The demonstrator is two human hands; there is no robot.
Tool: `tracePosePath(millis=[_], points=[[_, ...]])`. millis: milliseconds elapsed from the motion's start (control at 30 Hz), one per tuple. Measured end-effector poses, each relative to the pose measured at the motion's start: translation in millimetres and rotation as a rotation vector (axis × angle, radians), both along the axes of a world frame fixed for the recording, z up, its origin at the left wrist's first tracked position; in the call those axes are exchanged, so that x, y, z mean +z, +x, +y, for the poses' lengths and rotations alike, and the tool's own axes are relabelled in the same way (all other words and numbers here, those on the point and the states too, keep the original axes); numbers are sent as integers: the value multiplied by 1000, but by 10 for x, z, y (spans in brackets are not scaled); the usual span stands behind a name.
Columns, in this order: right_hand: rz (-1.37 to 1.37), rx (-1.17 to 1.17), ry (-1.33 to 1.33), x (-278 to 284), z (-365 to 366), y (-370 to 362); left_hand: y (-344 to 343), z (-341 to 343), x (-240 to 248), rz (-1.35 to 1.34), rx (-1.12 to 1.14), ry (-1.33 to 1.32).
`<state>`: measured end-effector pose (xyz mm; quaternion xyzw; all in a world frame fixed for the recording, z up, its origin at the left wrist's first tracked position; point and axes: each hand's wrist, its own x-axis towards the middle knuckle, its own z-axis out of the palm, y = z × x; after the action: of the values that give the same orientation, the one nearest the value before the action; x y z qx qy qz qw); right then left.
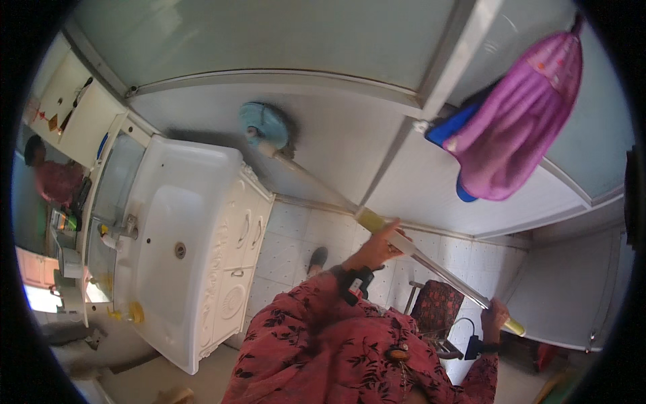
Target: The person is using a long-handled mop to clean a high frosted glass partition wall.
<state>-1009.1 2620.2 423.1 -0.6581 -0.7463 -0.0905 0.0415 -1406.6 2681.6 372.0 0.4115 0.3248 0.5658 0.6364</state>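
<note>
Both my hands grip a long-handled mop with a pale pole and yellow-green sleeves. My left hand is closed around the pole near its middle, just below a yellow-green sleeve. Farther down, my right hand wraps the pole close to its yellow-green end. The pole slants up to the far left. At its far end the light blue round mop head lies against the white wall panel, its edge a little blurred.
A white washbasin on a carved cabinet stands at left, with a mirror behind it. A purple cloth hangs at upper right over something blue. A patterned stool or chair stands near my right arm on the tiled floor.
</note>
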Motion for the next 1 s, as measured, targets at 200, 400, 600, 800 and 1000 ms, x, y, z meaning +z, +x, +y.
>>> tracePosePath(millis=[200, 400, 600, 800, 1000], points=[[64, 147, -11, 24, 734, -1443, -1252, 356, 239, -898, 423, -494], [115, 269, -93, 256, 1119, -2820, -2481, 522, 166, -832, 704, -308], [260, 377, -161, 469, 1080, -3429, -3158, 486, 152, -995, 702, -357], [214, 350, -115, 562, 970, -2838, -2514, 460, 196, -918, 597, -260], [122, 300, -42, 837, 704, -1823, -1517, 383, 254, -1031, 265, -175]])
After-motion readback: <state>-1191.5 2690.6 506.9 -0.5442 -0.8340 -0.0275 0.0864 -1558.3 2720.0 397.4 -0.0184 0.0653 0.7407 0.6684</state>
